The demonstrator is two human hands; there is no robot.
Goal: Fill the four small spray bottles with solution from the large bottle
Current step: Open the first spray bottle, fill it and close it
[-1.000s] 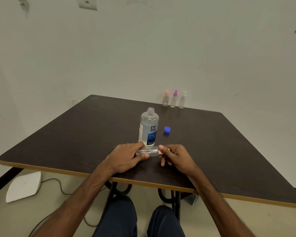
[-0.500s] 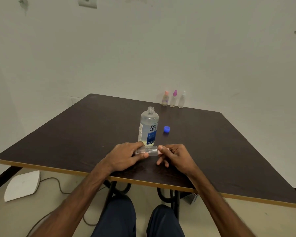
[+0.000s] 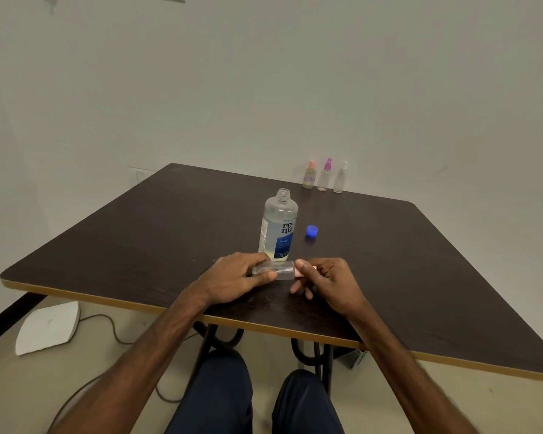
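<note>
Small spray bottle (image 3: pixel 275 270) held sideways at bench (image 3: pixel 138 245) front. Body clamped in left grip (image 3: pixel 232 278), pink sprayer head (image 3: pixel 300 273) pinched in right grip (image 3: pixel 329 280). Uncapped renu bottle (image 3: pixel 278 227) just behind; could be knocked and spilled.

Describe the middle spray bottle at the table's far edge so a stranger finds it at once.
On the dark table, look past the uncapped large bottle to the far edge, where three small spray bottles stand in a row. Take the purple-topped spray bottle in the middle, between the peach-topped bottle on its left and the white-topped bottle on its right.
</note>
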